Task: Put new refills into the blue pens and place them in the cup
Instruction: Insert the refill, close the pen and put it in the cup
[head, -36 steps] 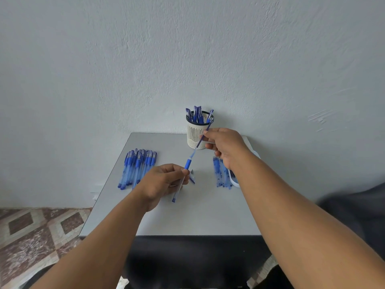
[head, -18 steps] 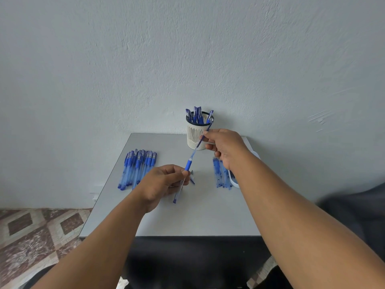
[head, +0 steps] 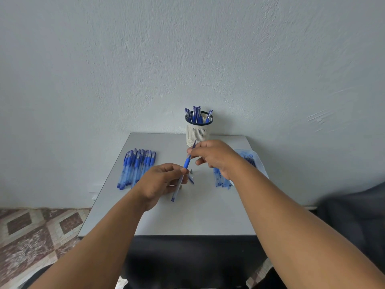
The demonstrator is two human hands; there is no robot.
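Two hands, head view: both busy on one blue pen (head: 180, 180), held slantwise above the grey table (head: 208, 215).
Left hand (head: 160, 183): fingers curled round the clear barrel, thumb on top just below the blue grip sleeve; lower end of the pen poking out beneath.
Right hand (head: 214, 156): thumb and fingertips pinching the refill (head: 192, 148) where it sticks out of the pen's upper end, in front of the cup.
Cup (head: 197, 132): pale slotted holder at the back of the table, against the wall, several capped pens (head: 195, 114) standing in it.
Unfilled pens (head: 137, 166): row lying flat on the left of the table, well apart from the hands.
Loose refills (head: 221, 180): bundle on the right, partly hidden under the right wrist, beside a clear packet (head: 249, 158).
Small part (head: 191, 175): near the left fingertips on the table, too small to identify.
Handling, as judged: light, smooth plastic, likely slippery; barrel stiff, refill thin and apt to bend if pushed off-axis.
Where to hold: barrel close to the opening, refill near its entry point, pushed straight along the barrel's line.
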